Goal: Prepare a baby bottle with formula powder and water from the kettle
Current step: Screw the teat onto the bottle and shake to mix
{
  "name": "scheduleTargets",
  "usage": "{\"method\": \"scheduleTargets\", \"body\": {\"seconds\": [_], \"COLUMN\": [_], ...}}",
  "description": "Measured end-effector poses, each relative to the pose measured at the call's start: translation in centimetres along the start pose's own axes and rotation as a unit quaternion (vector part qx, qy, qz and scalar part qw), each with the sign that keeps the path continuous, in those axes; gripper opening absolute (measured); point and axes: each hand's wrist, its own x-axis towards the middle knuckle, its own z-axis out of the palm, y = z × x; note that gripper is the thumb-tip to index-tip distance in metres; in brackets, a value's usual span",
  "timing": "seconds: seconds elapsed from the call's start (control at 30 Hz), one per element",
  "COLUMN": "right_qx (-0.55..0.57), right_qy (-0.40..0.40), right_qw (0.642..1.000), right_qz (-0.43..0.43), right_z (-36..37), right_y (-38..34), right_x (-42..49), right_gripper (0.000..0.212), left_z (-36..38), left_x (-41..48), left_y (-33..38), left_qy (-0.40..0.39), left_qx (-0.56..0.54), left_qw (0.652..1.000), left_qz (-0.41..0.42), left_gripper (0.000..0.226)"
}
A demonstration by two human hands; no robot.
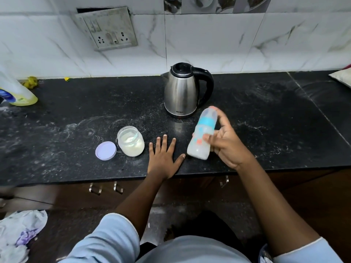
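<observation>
A: What was cut off or unclear?

B: Yellow liquid bottle (18, 92) at the left edge, only partly in frame, label unreadable. Pale cushion-like thing (341, 76) at the far right, mostly out of view. The baby bottle (202, 135) was motion-blurred, and its far side was hidden by fingers. Something pale lay inside the formula jar (131, 141), maybe a scoop, couldn't tell.

A: Bottle look?

B: Clear plastic, blue collar ring, cap on, orange and blue prints, milky white inside. It was tilted, top end towards the kettle (182, 92), base towards the front edge of the black countertop (76, 114). Couldn't tell if the base touched the counter.

A: Grip?

B: The right hand (228, 143) had its fingers curled round the bottle's body from the right side. The left hand (163, 158) lay flat on the counter, fingers spread, holding nothing, between jar and bottle.

A: Rest?

B: The jar was open and held white powder, with a lilac lid (105, 150) just beside it on the left. The steel kettle stood behind with its black lid closed. There was a wall switchboard (108, 28) and a crumpled cloth (19, 234) on the floor.
</observation>
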Motion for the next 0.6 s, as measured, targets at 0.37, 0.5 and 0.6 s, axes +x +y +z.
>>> {"method": "scheduleTargets", "body": {"seconds": [0.37,0.5,0.6], "right_qx": [0.085,-0.027,0.059], "right_qy": [0.068,-0.052,0.056], "right_qw": [0.994,0.998,0.997], "right_qz": [-0.02,0.018,-0.01], "right_z": [0.0,-0.2,-0.3], "right_y": [-0.2,-0.9,-0.9], "right_x": [-0.1,-0.2,0.1], "right_gripper": [0.081,0.088,0.078], "left_z": [0.1,0.1,0.2], "left_x": [0.1,0.1,0.1], "left_y": [-0.1,-0.2,-0.1], "left_qy": [0.002,0.005,0.006], "left_qx": [-0.009,-0.003,-0.011], "left_qw": [1.0,1.0,1.0], "left_qz": [0.001,0.003,0.001], "left_gripper": [0.091,0.093,0.092]}}
